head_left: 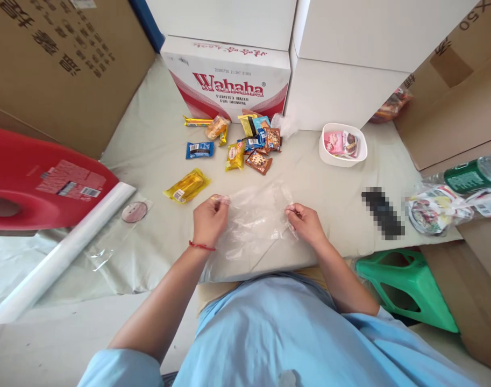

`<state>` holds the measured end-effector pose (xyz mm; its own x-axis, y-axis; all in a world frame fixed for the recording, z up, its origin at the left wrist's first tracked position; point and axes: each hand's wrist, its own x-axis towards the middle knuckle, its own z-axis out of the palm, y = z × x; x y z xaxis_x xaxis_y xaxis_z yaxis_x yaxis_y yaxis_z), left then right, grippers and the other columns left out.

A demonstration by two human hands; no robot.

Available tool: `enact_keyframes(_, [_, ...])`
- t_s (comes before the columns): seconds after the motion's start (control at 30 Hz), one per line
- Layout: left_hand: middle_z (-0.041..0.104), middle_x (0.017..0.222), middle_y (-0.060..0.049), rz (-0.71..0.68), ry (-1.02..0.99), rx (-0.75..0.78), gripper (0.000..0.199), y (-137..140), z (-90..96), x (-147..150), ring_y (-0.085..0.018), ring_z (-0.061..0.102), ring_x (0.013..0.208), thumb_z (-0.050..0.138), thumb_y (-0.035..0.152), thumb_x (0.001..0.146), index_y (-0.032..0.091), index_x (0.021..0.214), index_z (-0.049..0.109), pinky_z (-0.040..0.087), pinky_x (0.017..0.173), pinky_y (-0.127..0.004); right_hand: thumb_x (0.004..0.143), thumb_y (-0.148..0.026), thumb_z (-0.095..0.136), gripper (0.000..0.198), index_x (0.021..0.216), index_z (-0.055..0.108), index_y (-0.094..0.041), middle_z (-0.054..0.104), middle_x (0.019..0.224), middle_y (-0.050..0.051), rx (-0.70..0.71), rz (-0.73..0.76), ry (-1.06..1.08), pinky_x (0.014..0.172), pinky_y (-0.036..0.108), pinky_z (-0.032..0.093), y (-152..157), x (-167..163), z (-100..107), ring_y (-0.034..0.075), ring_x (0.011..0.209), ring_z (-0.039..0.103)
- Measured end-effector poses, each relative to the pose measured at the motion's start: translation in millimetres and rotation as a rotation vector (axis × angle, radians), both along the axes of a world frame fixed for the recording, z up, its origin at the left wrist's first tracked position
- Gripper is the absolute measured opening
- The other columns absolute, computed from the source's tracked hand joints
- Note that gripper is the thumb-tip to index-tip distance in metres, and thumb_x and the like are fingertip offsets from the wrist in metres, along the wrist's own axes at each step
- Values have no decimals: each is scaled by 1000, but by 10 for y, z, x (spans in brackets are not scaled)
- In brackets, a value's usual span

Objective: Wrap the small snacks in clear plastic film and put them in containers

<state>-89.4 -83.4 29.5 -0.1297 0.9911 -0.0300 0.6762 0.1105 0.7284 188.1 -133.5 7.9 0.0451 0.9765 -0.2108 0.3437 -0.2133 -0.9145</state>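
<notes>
A clear plastic bag (pixel 255 215) is stretched flat between my two hands, just above the table's front edge. My left hand (pixel 211 217) pinches its left side, and a red cord circles that wrist. On the opposite side, my right hand (pixel 305 221) is closed on the bag's edge. Beyond my left hand lies a yellow snack packet (pixel 187 186). Further back, several wrapped snacks are scattered, among them a blue packet (pixel 199 150), a yellow-green packet (pixel 234 156) and a brown cookie packet (pixel 258 162). To the right, a white plastic tub (pixel 342 160) holds a few wrapped snacks.
White cartons, one a Wahaha water box (pixel 229 80), line the table's back. At left are a red plastic container (pixel 47 183) and a long clear film roll (pixel 63 252). A pixelated dark object (pixel 383 213), a bottle (pixel 471 174) and a green stool (pixel 406 285) are at right.
</notes>
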Motion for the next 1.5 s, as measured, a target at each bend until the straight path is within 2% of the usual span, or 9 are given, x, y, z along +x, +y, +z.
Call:
enact_keyframes(0.1, [63, 72, -1, 188, -10, 28, 32, 36, -110, -152, -19, 60, 71, 50, 47, 93, 21, 84, 65, 50, 75, -33, 91, -43, 56, 25, 92, 69, -21, 59, 64, -4, 12, 6, -40, 56, 25, 43, -17, 46, -45, 13, 52, 55])
enact_keyframes(0.23, [66, 116, -18, 321, 277, 407, 39, -66, -151, -217, -33, 62, 109, 67, 38, 83, 16, 114, 64, 48, 100, -52, 92, -40, 55, 23, 92, 69, -22, 59, 64, -5, 13, 35, -73, 56, 25, 43, 10, 29, -68, 13, 53, 57])
enact_keyframes(0.33, [70, 113, -18, -17, 463, 544, 21, -178, -126, -117, -35, 61, 119, 60, 28, 92, 20, 109, 68, 39, 108, -58, 92, -39, 54, 23, 92, 69, -22, 60, 64, -4, 21, 52, -93, 56, 25, 43, 35, -7, -53, 13, 53, 58])
enact_keyframes(0.47, [73, 129, -14, -500, 517, 319, 32, -170, -123, 27, -31, 59, 134, 47, 30, 101, 22, 123, 69, 33, 117, -55, 90, -43, 55, 26, 90, 69, -21, 59, 65, -3, 21, 13, -73, 54, 25, 42, 69, 66, -29, 13, 52, 54])
enact_keyframes(0.8, [31, 172, -16, -524, 556, 102, 67, -126, -225, -28, -34, 31, 159, 36, 51, 104, 20, 163, 36, 8, 126, -70, 95, -41, 53, 30, 101, 74, -21, 72, 102, 12, 309, -242, -546, 81, 41, 57, 12, 523, 295, 23, 79, 67])
enact_keyframes(0.93, [28, 173, -13, -511, 580, 105, 69, -138, -210, -2, -34, 21, 162, 39, 57, 103, 24, 164, 36, 5, 126, -71, 103, -33, 47, 32, 120, 73, -25, 71, 124, 14, 484, 73, -643, 102, 49, 55, -84, 182, 398, 28, 116, 65])
enact_keyframes(1.1, [26, 174, -13, -477, 575, 107, 66, -153, -208, 3, -36, 22, 162, 40, 56, 103, 25, 162, 40, 7, 125, -74, 101, -35, 55, 41, 138, 66, -21, 55, 154, 17, 409, 420, -739, 115, 57, 46, -64, 193, 147, 34, 141, 51])
enact_keyframes(1.3, [33, 171, -13, -440, 479, 148, 58, -163, -219, -14, -36, 27, 160, 41, 50, 105, 28, 158, 47, 7, 126, -73, 102, -37, 49, 32, 109, 75, -21, 76, 113, 15, 449, 201, -828, 99, 52, 54, 404, 486, 339, 31, 109, 68])
enact_keyframes(1.5, [36, 170, -13, -451, 423, 150, 55, -144, -208, -47, -35, 29, 160, 39, 44, 106, 27, 157, 49, 9, 126, -72, 103, -33, 46, 32, 105, 75, -20, 76, 105, 13, 539, 340, -880, 92, 43, 53, 1518, -315, 723, 28, 99, 67])
